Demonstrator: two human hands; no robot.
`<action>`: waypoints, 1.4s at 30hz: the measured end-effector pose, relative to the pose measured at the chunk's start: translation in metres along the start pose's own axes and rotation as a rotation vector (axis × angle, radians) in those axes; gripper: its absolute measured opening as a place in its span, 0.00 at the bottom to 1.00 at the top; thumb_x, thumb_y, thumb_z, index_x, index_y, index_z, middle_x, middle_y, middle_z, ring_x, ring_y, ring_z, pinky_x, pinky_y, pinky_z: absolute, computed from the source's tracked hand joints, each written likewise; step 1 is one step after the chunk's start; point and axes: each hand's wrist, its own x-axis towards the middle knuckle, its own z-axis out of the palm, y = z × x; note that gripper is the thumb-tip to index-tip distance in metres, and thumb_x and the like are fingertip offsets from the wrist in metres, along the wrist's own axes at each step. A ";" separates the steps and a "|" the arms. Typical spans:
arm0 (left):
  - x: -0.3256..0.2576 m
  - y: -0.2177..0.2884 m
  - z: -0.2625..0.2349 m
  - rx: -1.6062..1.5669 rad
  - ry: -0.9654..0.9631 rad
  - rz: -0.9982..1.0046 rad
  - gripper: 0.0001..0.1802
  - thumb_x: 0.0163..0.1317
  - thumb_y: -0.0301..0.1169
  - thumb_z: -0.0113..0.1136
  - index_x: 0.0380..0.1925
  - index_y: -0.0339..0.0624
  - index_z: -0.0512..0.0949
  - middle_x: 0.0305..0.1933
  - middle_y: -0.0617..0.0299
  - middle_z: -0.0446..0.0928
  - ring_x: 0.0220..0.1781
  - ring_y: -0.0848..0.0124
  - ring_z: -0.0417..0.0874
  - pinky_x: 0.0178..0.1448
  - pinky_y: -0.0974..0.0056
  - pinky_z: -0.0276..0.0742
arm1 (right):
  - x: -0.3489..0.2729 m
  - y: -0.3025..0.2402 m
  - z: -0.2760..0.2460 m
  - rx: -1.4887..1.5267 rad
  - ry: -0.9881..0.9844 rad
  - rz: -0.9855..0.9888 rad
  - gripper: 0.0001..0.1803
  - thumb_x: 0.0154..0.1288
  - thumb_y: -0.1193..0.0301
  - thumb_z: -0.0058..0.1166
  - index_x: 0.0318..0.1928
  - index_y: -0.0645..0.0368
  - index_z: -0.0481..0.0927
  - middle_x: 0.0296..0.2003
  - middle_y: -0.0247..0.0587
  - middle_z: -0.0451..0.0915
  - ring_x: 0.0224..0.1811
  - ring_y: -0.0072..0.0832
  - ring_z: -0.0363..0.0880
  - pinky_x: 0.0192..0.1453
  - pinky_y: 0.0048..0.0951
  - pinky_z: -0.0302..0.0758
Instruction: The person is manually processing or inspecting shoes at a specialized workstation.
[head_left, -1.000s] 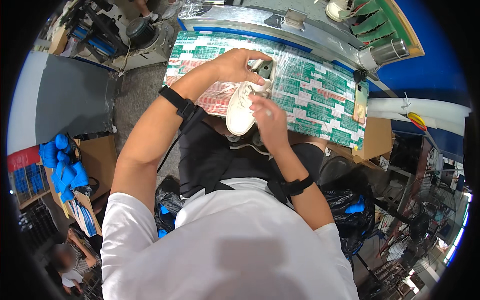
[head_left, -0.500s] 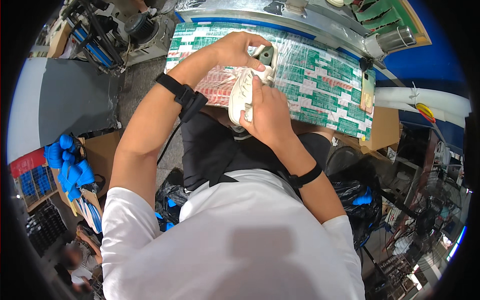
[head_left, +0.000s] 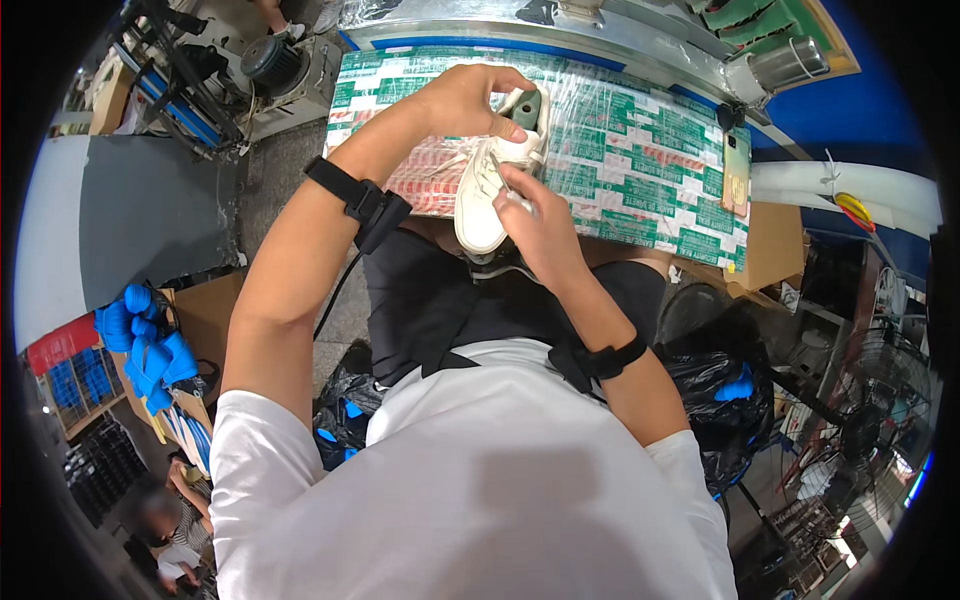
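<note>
A white sneaker [head_left: 481,203] with a green form inside its opening lies toe toward me, at the near edge of a workbench covered in green and white patterned sheet [head_left: 640,150]. My left hand [head_left: 470,100] grips the heel end of the shoe from above. My right hand [head_left: 530,215] rests on the shoe's right side and pinches a thin metal tool [head_left: 498,172] whose tip points into the laces. Black straps sit on both wrists.
A phone [head_left: 735,172] lies on the bench at the right. A cardboard box [head_left: 775,245] and black bags [head_left: 720,385] stand by my right side. Blue bundles [head_left: 150,355] sit in a box at my left. A motor [head_left: 270,65] is on the floor, far left.
My right hand has shifted off the top of the shoe to its right side, and the thin tool now shows over the laces. The left hand stays on the heel.
</note>
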 end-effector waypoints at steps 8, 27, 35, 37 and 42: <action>-0.002 0.003 -0.006 -0.022 -0.047 -0.007 0.37 0.63 0.27 0.86 0.73 0.43 0.82 0.72 0.54 0.85 0.74 0.63 0.85 0.70 0.56 0.93 | -0.001 0.011 -0.006 -0.992 0.067 -0.674 0.53 0.58 0.61 0.78 0.80 0.72 0.70 0.47 0.51 0.81 0.50 0.48 0.81 0.58 0.48 0.78; -0.009 0.006 -0.009 -0.040 -0.042 0.007 0.41 0.64 0.29 0.86 0.78 0.45 0.78 0.78 0.52 0.81 0.61 0.63 0.92 0.67 0.59 0.90 | -0.041 -0.035 -0.006 -0.232 -0.447 -0.268 0.37 0.66 0.70 0.72 0.74 0.69 0.79 0.52 0.50 0.87 0.52 0.40 0.88 0.62 0.38 0.82; -0.013 0.018 -0.003 0.099 -0.029 -0.069 0.56 0.56 0.55 0.89 0.82 0.54 0.74 0.76 0.47 0.82 0.75 0.48 0.85 0.76 0.49 0.83 | -0.013 0.007 -0.030 -0.704 0.093 -0.554 0.49 0.58 0.62 0.76 0.76 0.73 0.73 0.46 0.53 0.81 0.48 0.52 0.81 0.54 0.51 0.79; -0.010 0.014 0.008 0.127 0.000 -0.029 0.57 0.55 0.55 0.90 0.83 0.55 0.74 0.76 0.47 0.82 0.75 0.48 0.84 0.78 0.50 0.82 | -0.010 0.008 -0.030 -0.750 0.073 -0.588 0.50 0.58 0.61 0.76 0.77 0.73 0.72 0.46 0.53 0.80 0.47 0.51 0.81 0.53 0.51 0.78; -0.006 0.015 0.008 0.041 -0.041 -0.112 0.56 0.54 0.55 0.90 0.83 0.66 0.74 0.80 0.56 0.79 0.74 0.49 0.80 0.73 0.49 0.85 | -0.012 0.011 -0.032 -0.798 0.064 -0.589 0.52 0.58 0.60 0.76 0.79 0.75 0.70 0.43 0.50 0.78 0.43 0.48 0.79 0.50 0.50 0.76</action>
